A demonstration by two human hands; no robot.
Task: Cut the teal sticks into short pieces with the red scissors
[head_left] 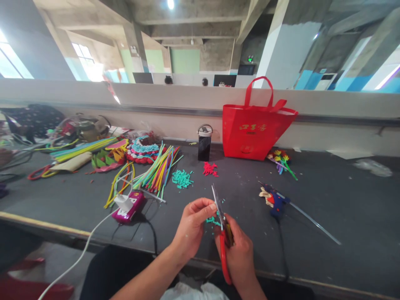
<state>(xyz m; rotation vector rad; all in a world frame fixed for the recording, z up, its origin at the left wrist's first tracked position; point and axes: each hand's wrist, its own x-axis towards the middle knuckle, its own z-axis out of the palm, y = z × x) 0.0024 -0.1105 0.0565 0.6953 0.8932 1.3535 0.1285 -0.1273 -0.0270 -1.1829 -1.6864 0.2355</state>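
My right hand [239,250] is closed around red-handled scissors [223,250], whose blades point up and away from me. Beside the blades, my left hand [193,223] has thumb and forefinger pinched together; whatever lies between them is too small to make out. Short teal pieces [212,220] lie on the dark table [181,212] just behind and between my hands. Farther back are a larger heap of teal pieces [182,178] and a small heap of red pieces [210,168].
A purple power strip [129,207] with a white plug and cable sits left, near colourful fuzzy stems [159,171]. Behind stand a dark tumbler [204,146] and a red bag [256,131]. A blue glue gun [276,201] with a clear stick lies right.
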